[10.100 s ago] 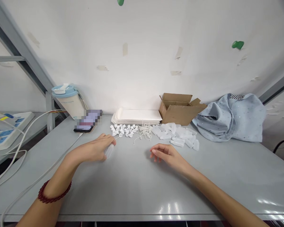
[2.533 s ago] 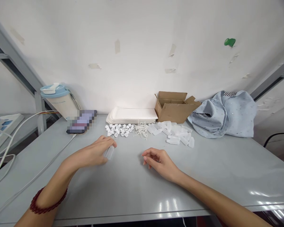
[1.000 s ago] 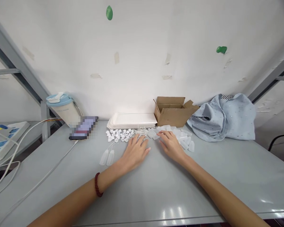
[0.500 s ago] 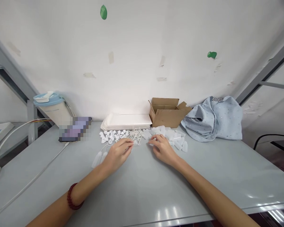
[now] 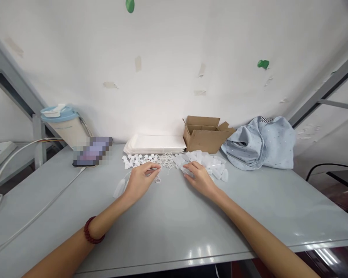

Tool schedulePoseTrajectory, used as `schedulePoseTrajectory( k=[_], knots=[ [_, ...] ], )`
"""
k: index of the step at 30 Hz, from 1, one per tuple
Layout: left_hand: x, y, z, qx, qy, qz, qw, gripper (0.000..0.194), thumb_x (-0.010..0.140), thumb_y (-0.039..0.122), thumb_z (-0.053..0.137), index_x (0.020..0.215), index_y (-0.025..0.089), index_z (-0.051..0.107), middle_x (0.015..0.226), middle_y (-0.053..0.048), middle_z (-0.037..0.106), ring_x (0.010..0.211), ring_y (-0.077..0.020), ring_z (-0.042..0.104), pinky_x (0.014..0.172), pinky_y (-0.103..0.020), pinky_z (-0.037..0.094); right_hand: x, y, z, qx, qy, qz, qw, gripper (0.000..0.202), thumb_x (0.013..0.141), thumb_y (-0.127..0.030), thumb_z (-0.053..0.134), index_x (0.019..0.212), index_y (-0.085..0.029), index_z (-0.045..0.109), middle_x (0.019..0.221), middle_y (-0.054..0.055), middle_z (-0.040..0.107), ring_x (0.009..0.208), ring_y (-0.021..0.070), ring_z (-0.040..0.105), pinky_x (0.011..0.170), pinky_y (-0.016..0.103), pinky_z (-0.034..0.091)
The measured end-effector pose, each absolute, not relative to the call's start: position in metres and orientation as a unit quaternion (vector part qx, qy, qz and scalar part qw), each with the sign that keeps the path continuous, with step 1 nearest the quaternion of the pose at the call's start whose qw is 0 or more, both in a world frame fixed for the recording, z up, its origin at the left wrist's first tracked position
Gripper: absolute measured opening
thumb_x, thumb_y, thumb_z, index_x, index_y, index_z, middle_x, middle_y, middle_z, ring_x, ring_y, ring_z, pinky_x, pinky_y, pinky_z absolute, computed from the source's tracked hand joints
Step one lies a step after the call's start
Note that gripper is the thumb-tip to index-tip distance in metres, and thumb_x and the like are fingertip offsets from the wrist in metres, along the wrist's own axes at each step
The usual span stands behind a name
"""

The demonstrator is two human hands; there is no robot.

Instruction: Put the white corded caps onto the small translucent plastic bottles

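nearest, a maroon beaded bracelet (image 5: 92, 231) circles the left wrist; beyond it the left hand (image 5: 137, 181) has thumb and fingertips pinched on a white looped cord (image 5: 158, 180), its loop hanging just below the tips. left of those fingers, partly behind the hand, a clear sleeve (image 5: 120, 188) lies flat, long axis slanting from near left to far right. the right hand (image 5: 201, 179) is the nearer one to the pile of clear sleeves (image 5: 219, 170): its curled fingertips sit at the pile's left edge, though i cannot tell whether they grip a sleeve. the cord thus lies left of the right fingertips, a short gap between. past both sets of fingers, a tangle of white cords (image 5: 165, 158) lies between the pile and the white caps (image 5: 128, 163); farther, white envelopes (image 5: 162, 142) and an open cardboard box (image 5: 205, 142).
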State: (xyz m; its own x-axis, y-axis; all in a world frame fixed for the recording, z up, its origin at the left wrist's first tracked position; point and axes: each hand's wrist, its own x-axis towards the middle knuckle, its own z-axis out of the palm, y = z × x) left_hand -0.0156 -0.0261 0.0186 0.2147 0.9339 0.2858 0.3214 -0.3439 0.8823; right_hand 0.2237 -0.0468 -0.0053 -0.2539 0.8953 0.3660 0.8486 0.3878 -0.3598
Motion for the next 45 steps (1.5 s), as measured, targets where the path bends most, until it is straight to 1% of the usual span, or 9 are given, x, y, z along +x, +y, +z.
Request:
schedulePoseTrajectory(
  k=[5,10,15,21,27,31,35,42,45],
  knots=[
    [-0.018,-0.025,0.028,0.673,0.486,0.422,0.365,0.023,0.076,0.039,0.062,0.084,0.018,0.069,0.086,-0.005,0.072,0.08,-0.0218,0.067,0.072,-0.033,0.054,0.218,-0.052,-0.002,-0.557,-0.787,0.06,0.258,0.025,0.084,-0.015,0.053,0.108,-0.017,0.06,0.101,0.012,0.067,0.096,0.0272,0.06,0.082,0.043,0.046],
    [-0.012,-0.035,0.034,0.67,0.471,0.417,0.395,0.019,0.074,0.036,0.065,0.08,0.018,0.068,0.079,-0.003,0.07,0.069,-0.018,0.065,0.061,-0.028,0.054,0.198,-0.076,0.018,-0.519,-0.753,0.169,0.367,0.027,0.088,-0.025,0.052,0.114,-0.02,0.057,0.108,0.008,0.066,0.097,0.0213,0.062,0.085,0.037,0.048],
    [-0.001,-0.053,0.031,0.682,0.413,0.463,0.387,0.012,0.077,0.028,0.062,0.079,0.018,0.069,0.084,-0.003,0.069,0.077,-0.017,0.065,0.073,-0.029,0.057,0.179,-0.097,0.03,-0.474,-0.732,0.279,0.402,0.026,0.087,-0.027,0.055,0.113,-0.022,0.056,0.106,0.005,0.067,0.091,0.0175,0.062,0.083,0.033,0.05],
    [0.004,-0.067,0.032,0.698,0.366,0.506,0.35,0.011,0.082,0.019,0.059,0.085,0.018,0.069,0.09,-0.004,0.069,0.085,-0.0155,0.066,0.075,-0.026,0.058,0.178,-0.097,0.021,-0.46,-0.721,0.295,0.426,0.028,0.087,-0.023,0.054,0.115,-0.022,0.051,0.106,0.007,0.064,0.084,0.0161,0.062,0.077,0.033,0.052],
    [0.001,-0.066,0.034,0.783,0.297,0.501,0.218,0.016,0.085,0.009,0.054,0.09,0.016,0.068,0.09,-0.006,0.068,0.084,-0.0156,0.065,0.073,-0.026,0.055,0.178,-0.096,0.022,-0.472,-0.69,0.336,0.434,0.032,0.085,-0.029,0.057,0.115,-0.022,0.049,0.101,0.008,0.063,0.086,0.0187,0.064,0.071,0.033,0.053],
    [0.002,-0.066,0.034,0.81,0.251,0.506,0.156,0.018,0.085,0.005,0.052,0.092,0.013,0.066,0.092,-0.009,0.066,0.083,-0.0152,0.064,0.073,-0.026,0.054,0.176,-0.099,0.026,-0.457,-0.671,0.39,0.435,0.037,0.087,-0.029,0.054,0.124,-0.023,0.048,0.101,0.007,0.064,0.087,0.0188,0.066,0.077,0.037,0.052],
    [0.004,-0.069,0.033,0.811,0.259,0.498,0.162,0.021,0.085,0.005,0.05,0.097,0.014,0.064,0.098,-0.009,0.064,0.091,-0.0165,0.062,0.077,-0.028,0.054,0.176,-0.1,0.028,-0.459,-0.652,0.416,0.436,0.035,0.089,-0.031,0.052,0.123,-0.022,0.051,0.103,0.008,0.065,0.091,0.0209,0.067,0.083,0.04,0.05],
    [0.005,-0.072,0.032,0.793,0.3,0.484,0.213,0.024,0.085,0.006,0.05,0.102,0.016,0.062,0.102,-0.008,0.06,0.088,-0.0142,0.062,0.069,-0.024,0.057,0.177,-0.097,0.032,-0.436,-0.585,0.484,0.483,0.029,0.086,-0.034,0.058,0.112,-0.022,0.055,0.105,0.007,0.066,0.095,0.0199,0.066,0.086,0.037,0.048],
    [0.004,-0.07,0.03,0.816,0.276,0.477,0.176,0.025,0.086,0.005,0.048,0.104,0.017,0.061,0.1,-0.007,0.061,0.088,-0.0145,0.062,0.073,-0.025,0.055,0.179,-0.096,0.033,-0.419,-0.573,0.51,0.486,0.027,0.086,-0.034,0.059,0.11,-0.023,0.056,0.101,0.005,0.068,0.091,0.0182,0.066,0.085,0.036,0.048]
  ],
)
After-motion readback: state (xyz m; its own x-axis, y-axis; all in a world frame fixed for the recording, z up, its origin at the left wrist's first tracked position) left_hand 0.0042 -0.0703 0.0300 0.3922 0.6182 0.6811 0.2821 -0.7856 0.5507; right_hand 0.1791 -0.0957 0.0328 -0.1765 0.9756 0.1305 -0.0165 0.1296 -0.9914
